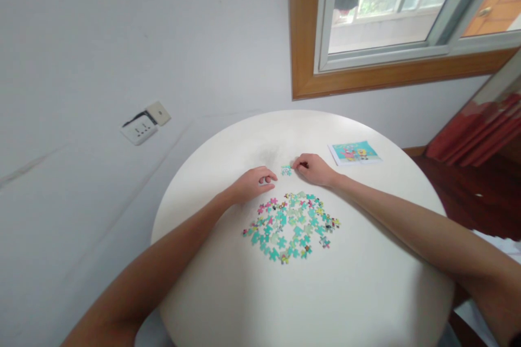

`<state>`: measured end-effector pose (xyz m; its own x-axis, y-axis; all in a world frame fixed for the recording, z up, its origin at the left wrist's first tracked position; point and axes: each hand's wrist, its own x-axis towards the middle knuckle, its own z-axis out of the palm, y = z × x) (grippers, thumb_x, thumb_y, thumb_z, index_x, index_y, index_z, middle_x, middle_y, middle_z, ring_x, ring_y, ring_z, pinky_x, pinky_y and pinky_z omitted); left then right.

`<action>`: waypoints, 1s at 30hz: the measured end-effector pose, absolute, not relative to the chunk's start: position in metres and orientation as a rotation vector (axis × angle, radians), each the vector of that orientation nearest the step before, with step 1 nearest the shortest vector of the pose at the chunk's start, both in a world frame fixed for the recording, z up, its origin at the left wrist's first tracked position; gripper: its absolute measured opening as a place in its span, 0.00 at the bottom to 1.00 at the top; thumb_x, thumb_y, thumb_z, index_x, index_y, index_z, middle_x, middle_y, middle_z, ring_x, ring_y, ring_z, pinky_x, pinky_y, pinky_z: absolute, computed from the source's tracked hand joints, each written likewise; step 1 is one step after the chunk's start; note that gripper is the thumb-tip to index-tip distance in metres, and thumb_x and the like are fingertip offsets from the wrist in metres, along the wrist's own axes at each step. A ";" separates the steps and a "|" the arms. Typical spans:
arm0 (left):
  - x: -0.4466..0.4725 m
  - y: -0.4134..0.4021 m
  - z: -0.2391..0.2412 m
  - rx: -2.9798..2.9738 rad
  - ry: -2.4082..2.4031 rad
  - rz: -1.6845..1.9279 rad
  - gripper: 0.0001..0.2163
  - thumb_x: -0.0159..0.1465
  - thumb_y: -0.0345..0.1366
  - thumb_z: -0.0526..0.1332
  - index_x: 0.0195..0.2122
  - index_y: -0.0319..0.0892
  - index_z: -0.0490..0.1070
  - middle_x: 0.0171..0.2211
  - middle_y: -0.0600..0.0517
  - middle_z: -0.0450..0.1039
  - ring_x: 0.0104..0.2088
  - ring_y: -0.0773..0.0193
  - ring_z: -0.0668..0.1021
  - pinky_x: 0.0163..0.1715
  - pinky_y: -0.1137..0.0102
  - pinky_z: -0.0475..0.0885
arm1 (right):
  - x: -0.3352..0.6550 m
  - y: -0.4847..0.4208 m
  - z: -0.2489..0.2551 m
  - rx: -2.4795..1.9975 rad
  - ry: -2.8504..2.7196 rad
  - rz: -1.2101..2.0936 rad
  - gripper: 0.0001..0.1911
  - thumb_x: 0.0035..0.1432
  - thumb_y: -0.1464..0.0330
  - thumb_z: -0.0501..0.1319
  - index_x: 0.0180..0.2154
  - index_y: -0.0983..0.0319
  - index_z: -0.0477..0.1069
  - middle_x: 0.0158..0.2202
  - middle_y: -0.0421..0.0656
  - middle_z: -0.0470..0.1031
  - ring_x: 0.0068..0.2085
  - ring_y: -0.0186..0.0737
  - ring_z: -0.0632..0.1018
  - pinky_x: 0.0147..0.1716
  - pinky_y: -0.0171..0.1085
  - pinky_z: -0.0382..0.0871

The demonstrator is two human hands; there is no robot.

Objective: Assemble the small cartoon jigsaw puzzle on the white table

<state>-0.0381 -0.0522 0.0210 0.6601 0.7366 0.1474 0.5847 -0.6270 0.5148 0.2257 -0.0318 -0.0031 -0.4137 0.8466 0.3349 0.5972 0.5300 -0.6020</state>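
A heap of several loose jigsaw pieces (292,225), mostly teal with some pink, lies in the middle of a round white table (366,293). A small joined bit of puzzle (286,170) lies beyond the heap, between my hands. My left hand (254,183) rests on the table just left of it, fingers curled; whether they hold a piece is hidden. My right hand (313,168) rests just right of it, fingers pinched together at its edge.
A printed picture card (355,152) lies at the table's far right. The table stands against a white wall with a socket plate (140,128). A wood-framed window (391,21) is above, red fabric (480,130) at right.
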 end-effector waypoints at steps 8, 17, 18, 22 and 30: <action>-0.038 -0.053 0.023 2.449 1.029 0.483 0.09 0.62 0.37 0.62 0.41 0.41 0.76 0.35 0.51 0.73 0.33 0.65 0.73 0.38 0.70 0.68 | 0.226 -0.030 -0.005 -1.167 -2.162 0.507 0.13 0.56 0.77 0.57 0.36 0.62 0.80 0.36 0.43 0.79 0.35 0.37 0.76 0.39 0.34 0.67; -0.037 -0.054 0.024 2.439 1.036 0.486 0.09 0.62 0.37 0.62 0.41 0.42 0.76 0.35 0.52 0.73 0.34 0.65 0.73 0.38 0.70 0.68 | 0.225 -0.032 -0.002 -1.182 -2.162 0.504 0.14 0.55 0.77 0.57 0.36 0.62 0.80 0.36 0.43 0.80 0.35 0.37 0.76 0.39 0.34 0.67; -0.037 -0.054 0.024 2.438 1.034 0.489 0.09 0.62 0.37 0.62 0.41 0.42 0.76 0.35 0.52 0.73 0.34 0.65 0.73 0.38 0.70 0.68 | 0.225 -0.032 -0.002 -1.180 -2.162 0.506 0.14 0.55 0.77 0.57 0.36 0.62 0.80 0.36 0.43 0.80 0.35 0.37 0.76 0.39 0.34 0.67; -0.037 -0.054 0.023 2.443 1.034 0.488 0.09 0.62 0.36 0.62 0.41 0.42 0.76 0.35 0.52 0.73 0.34 0.65 0.73 0.38 0.70 0.68 | 0.225 -0.033 -0.002 -1.179 -2.153 0.513 0.14 0.55 0.77 0.57 0.36 0.62 0.80 0.36 0.43 0.80 0.35 0.37 0.76 0.39 0.34 0.67; -0.038 -0.053 0.023 2.442 1.029 0.482 0.09 0.62 0.36 0.62 0.42 0.42 0.76 0.35 0.52 0.73 0.34 0.65 0.73 0.38 0.70 0.67 | 0.226 -0.031 -0.005 -1.157 -2.147 0.505 0.14 0.55 0.77 0.57 0.36 0.63 0.80 0.36 0.44 0.79 0.35 0.38 0.76 0.40 0.36 0.67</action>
